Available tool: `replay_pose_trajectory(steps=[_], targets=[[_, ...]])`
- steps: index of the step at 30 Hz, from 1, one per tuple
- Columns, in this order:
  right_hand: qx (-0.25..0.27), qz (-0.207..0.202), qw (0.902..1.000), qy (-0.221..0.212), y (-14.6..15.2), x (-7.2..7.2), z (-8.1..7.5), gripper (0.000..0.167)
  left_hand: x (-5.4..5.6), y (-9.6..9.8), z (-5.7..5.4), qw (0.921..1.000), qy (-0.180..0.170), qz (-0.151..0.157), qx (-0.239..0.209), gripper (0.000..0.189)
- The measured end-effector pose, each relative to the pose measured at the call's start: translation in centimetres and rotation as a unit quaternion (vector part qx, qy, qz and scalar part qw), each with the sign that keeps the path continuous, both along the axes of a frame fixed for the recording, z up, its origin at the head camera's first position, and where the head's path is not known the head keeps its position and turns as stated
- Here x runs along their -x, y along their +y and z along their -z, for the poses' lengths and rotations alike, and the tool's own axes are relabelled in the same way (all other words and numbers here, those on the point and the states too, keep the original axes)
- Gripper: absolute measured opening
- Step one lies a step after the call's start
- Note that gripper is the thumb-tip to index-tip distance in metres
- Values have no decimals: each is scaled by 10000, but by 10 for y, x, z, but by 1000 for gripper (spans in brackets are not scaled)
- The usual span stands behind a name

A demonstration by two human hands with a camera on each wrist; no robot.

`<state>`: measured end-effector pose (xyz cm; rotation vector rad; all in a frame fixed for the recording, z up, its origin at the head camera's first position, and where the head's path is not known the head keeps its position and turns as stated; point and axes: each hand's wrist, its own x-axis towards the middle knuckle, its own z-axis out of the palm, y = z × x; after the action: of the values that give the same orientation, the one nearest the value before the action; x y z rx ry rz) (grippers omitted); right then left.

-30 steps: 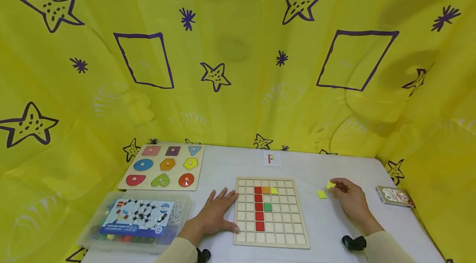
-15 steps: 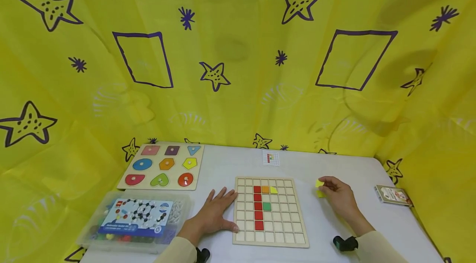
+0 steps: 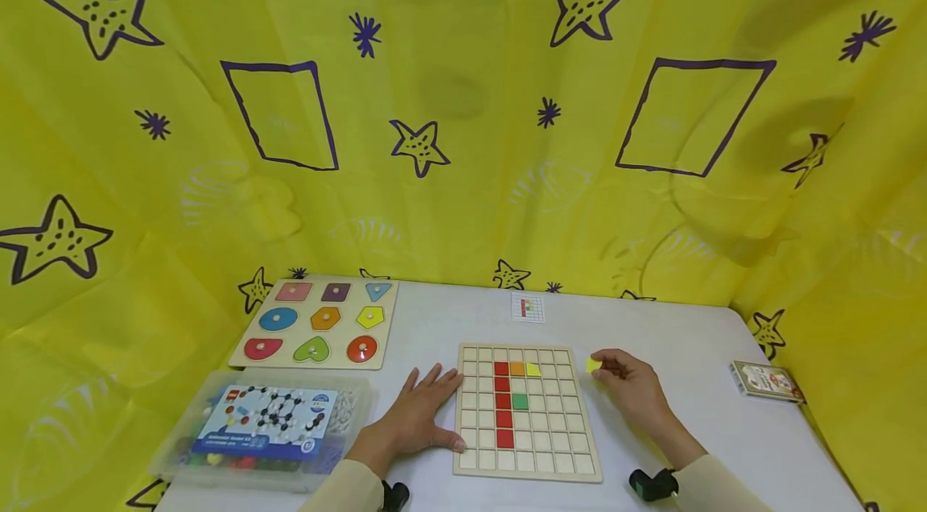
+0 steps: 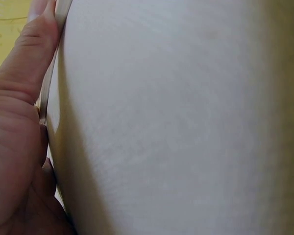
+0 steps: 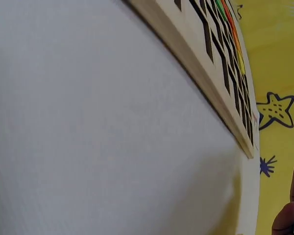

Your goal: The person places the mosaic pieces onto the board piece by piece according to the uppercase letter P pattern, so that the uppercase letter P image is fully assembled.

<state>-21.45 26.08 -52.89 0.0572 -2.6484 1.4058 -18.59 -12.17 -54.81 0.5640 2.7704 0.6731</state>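
Note:
A wooden grid board [image 3: 527,470] lies on the table, holding a column of red tiles [image 3: 503,401], an orange tile [image 3: 517,369], a yellow tile [image 3: 533,369] and a green tile [image 3: 520,402]. The yellow one sits slightly askew. My left hand [image 3: 416,419] rests with spread fingers against the board's left edge; in the left wrist view its thumb [image 4: 27,61] touches the board's side. Just off the board's right edge, my right hand [image 3: 633,391] pinches another yellow tile [image 3: 593,365] between thumb and fingertips. Whether a second tile is under or in that hand is hidden.
A small pattern card [image 3: 528,307] lies behind the board. To the left are a shape puzzle board [image 3: 319,343] with knobbed pieces and a clear plastic case [image 3: 264,431] with a molecule-kit label. A card box [image 3: 768,381] lies at the far right.
My right hand has moved left with the yellow tile, towards the board. The loose yellow tile seen on the table earlier is out of sight. My left hand has stayed put.

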Motion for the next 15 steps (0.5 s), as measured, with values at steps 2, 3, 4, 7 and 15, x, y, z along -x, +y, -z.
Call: replay_pose_trajectory(steps=[2,3,4,7,15], targets=[[68,-94,9999,-16,-7,-1,0,20,0,0,0,10000,-2,4,3,113],[101,-136,9999,-16,-11,-2,0,20,0,0,0,10000,-2,3,5,112],[123,-174,9998,-25,-14,-3,0,20,0,0,0,10000,-4,0,3,112],[204,-291,9993,-132,-23,-5,0,20,0,0,0,10000,-3,-1,5,112],[425,-646,9952,-600,-44,-12,3,20,1,1,-1,10000,-32,-15,-15,113]])
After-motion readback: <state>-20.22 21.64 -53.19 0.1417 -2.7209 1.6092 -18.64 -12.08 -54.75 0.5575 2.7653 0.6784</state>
